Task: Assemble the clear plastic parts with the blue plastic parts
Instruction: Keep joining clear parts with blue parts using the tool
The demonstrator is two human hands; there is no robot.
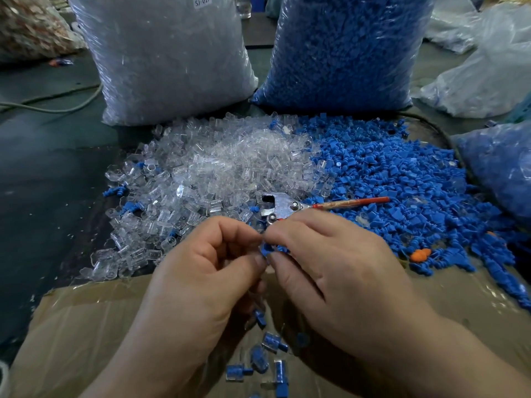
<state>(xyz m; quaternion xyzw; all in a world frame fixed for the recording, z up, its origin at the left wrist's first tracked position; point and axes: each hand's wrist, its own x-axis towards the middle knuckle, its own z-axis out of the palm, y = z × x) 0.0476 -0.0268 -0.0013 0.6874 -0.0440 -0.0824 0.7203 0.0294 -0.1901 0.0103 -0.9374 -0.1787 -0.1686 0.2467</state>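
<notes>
Dark tabletop, clear parts heaped beyond the left hand, blue parts beyond the right hand. Both hands pinch one blue part between them; any clear piece is hidden. Pressed askew, it could slip into the finished pieces below.

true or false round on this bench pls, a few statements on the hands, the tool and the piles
1. The left hand and right hand pinch a small blue plastic part between them. True.
2. The right hand grips the metal hand tool with the red handle. False: it lies on the parts beyond the hands.
3. The loose pile of clear plastic parts lies left of the loose pile of blue plastic parts. True.
4. The tall bag of blue parts stands left of the tall bag of clear parts. False: it stands on the right.
</notes>
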